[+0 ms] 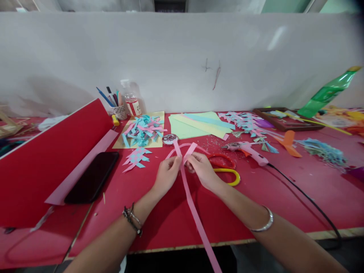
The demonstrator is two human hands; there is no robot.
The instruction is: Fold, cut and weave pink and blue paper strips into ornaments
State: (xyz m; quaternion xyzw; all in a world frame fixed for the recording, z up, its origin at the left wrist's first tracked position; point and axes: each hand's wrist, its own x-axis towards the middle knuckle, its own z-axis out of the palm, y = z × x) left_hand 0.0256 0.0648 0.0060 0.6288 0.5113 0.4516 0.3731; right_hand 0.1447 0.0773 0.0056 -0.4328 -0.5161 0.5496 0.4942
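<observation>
Between my two hands are long pink paper strips [191, 201], one trailing down past the table's front edge. My left hand [168, 171] pinches the strip near its upper end. Facing it, my right hand [201, 169] pinches a pink strip whose short end sticks up above the fingers. A pink loop of paper arches behind both hands. Scissors [227, 176] with one red and one yellow handle lie just right of my right hand, their blades hidden. A round black-and-white disc [170, 139] lies just beyond my left hand.
Left are a woven pink-and-blue paper piece [137, 158], a strip pile [143, 129], a phone [91, 177] and a red board [51, 159]. Right are a pink glue gun [250, 150] with a black cord, an orange paper piece [289, 143], a tray [284, 125] and a green bottle [327, 94].
</observation>
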